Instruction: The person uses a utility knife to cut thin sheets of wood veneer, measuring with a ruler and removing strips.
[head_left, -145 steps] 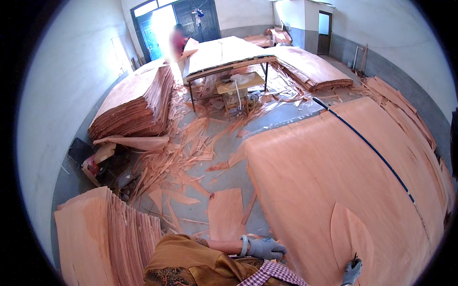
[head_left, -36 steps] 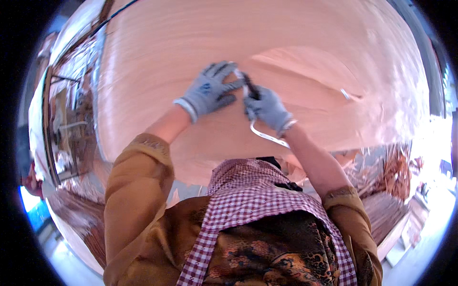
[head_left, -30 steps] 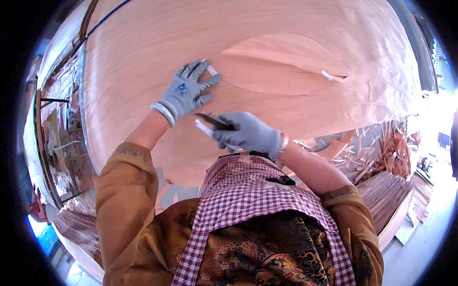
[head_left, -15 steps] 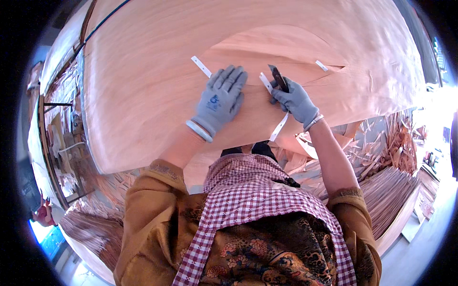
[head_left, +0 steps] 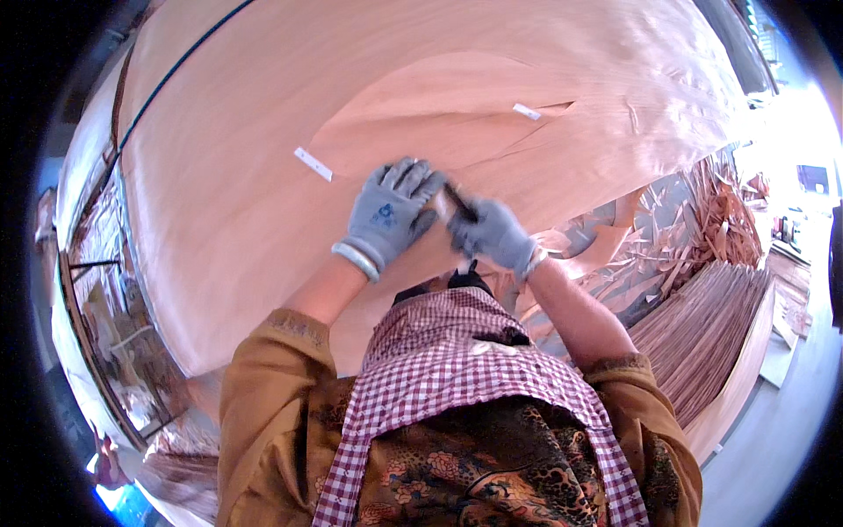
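Note:
A broad sheet of thin pale wood veneer [head_left: 237, 193] lies before me, with a long split and an overlapping patch in it. My left hand [head_left: 385, 218], in a grey glove, rests on the sheet with its fingers stretched out and thumb apart. Close beside its fingertips, my gloved right hand [head_left: 496, 235] grips a dark knife [head_left: 459, 202], tip pointing up and left. A pale strip, blurred by motion, shows between the two hands. One white tape strip [head_left: 313, 164] is stuck left of the patch; another white tape strip [head_left: 527, 111] sits by the split's right end.
A dark blue cord [head_left: 176, 70] crosses the sheet at the upper left. Torn veneer scraps [head_left: 672, 237] litter the floor at right, near a stack of veneer strips [head_left: 702, 334]. A metal-framed rack [head_left: 97, 351] stands at left.
My right hand, with the knife, has moved left and down toward my left hand. The left hand has shifted slightly down and away from the left tape strip. The view has turned somewhat.

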The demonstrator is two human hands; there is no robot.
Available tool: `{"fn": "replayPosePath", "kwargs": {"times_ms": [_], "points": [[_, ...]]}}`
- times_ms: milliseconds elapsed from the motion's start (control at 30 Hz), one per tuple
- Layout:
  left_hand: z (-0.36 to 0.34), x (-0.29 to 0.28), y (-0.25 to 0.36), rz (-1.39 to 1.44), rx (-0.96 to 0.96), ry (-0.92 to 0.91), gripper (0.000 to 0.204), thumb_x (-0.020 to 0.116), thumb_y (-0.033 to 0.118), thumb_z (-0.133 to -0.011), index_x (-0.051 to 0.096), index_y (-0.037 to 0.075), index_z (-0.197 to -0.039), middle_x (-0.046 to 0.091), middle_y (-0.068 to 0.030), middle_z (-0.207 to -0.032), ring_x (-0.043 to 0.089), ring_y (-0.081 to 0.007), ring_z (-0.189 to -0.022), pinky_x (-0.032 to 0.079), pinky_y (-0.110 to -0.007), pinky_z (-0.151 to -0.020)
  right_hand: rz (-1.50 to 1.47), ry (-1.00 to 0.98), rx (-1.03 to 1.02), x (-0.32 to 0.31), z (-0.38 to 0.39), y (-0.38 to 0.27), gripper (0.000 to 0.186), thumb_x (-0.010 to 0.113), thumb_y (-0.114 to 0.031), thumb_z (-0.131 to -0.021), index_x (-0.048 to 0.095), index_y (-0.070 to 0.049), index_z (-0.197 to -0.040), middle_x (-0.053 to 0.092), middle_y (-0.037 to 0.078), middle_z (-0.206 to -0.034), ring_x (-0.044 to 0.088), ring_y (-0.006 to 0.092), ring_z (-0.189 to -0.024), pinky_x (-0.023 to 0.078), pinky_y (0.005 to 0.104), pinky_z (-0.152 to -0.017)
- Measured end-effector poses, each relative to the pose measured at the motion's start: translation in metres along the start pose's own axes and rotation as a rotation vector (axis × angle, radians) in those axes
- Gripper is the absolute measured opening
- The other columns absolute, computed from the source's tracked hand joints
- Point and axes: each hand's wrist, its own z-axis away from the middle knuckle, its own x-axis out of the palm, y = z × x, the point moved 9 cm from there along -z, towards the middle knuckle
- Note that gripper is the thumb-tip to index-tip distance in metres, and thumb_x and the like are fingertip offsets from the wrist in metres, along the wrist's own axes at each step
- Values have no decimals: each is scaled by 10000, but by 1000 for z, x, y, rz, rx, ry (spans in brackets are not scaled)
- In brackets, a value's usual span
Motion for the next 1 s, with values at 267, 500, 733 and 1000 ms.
{"fn": "replayPosePath", "kwargs": {"times_ms": [267, 500, 733, 1000], "points": [[-31, -16, 2, -38, -18, -16, 424, 527, 317, -859, 560, 87, -1213, 486, -116, -1305, 411, -297, -1236, 282, -462, -1048, -121, 48, -157, -122, 66, -30, 212, 600, -153, -871, 548, 16, -987, 605, 44, -716, 554, 81, -581, 445, 199, -509], [-126, -2, 20, -90, -10, 103, 498, 457, 374, -903, 466, 103, -1320, 362, -94, -1433, 282, -273, -1347, 139, -470, -1118, -201, 250, -166, -237, 50, -39, 175, 586, -156, -883, 557, -23, -994, 626, 52, -730, 548, 75, -551, 399, 182, -489], [-209, 37, 55, -59, 26, 90, 474, 463, 350, -904, 466, 140, -1328, 412, -37, -1407, 312, -251, -1334, 142, -480, -1113, -177, 288, -222, -289, -9, -48, 177, 580, -164, -893, 565, -34, -1013, 629, 55, -719, 531, 68, -512, 349, 173, -433], [-227, 70, 43, -149, -29, 12, 500, 407, 382, -921, 381, 202, -1386, 368, -37, -1434, 326, -262, -1322, 143, -514, -1099, -286, 230, -242, -294, -55, -64, 164, 575, -154, -891, 560, -33, -1000, 632, 62, -735, 537, 80, -510, 356, 186, -422]]}}
